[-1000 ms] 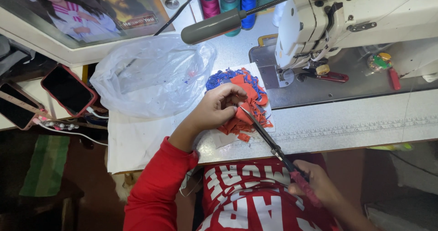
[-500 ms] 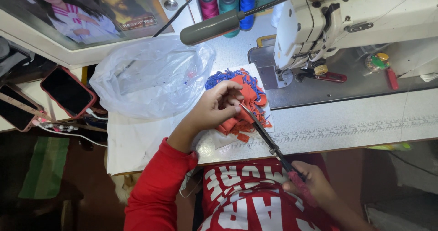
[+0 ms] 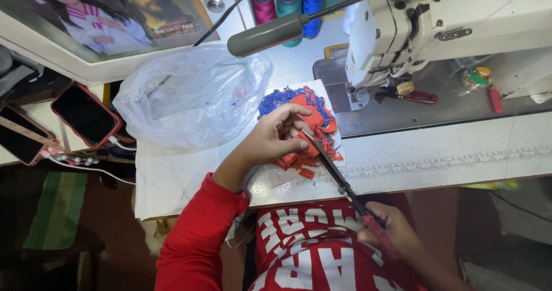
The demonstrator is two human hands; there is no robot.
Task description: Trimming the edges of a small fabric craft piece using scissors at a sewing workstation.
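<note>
My left hand (image 3: 275,137) pinches a small orange fabric piece (image 3: 307,147) on the sewing table (image 3: 437,153), beside a pile of orange and blue fabric scraps (image 3: 310,104). My right hand (image 3: 394,233), low near my red shirt, grips the handles of long dark scissors (image 3: 333,170). The scissor blades point up and left, their tip touching the orange piece at my left fingers.
A white sewing machine (image 3: 437,27) with a grey lamp arm (image 3: 270,33) stands at the back right. A clear plastic bag (image 3: 190,98) lies left of the scraps. Thread spools (image 3: 287,1) sit behind. Two phones (image 3: 86,114) rest at the far left.
The scissors' tip has crept further into the orange piece held by my left hand. My right hand shifted slightly. The view changed little otherwise.
</note>
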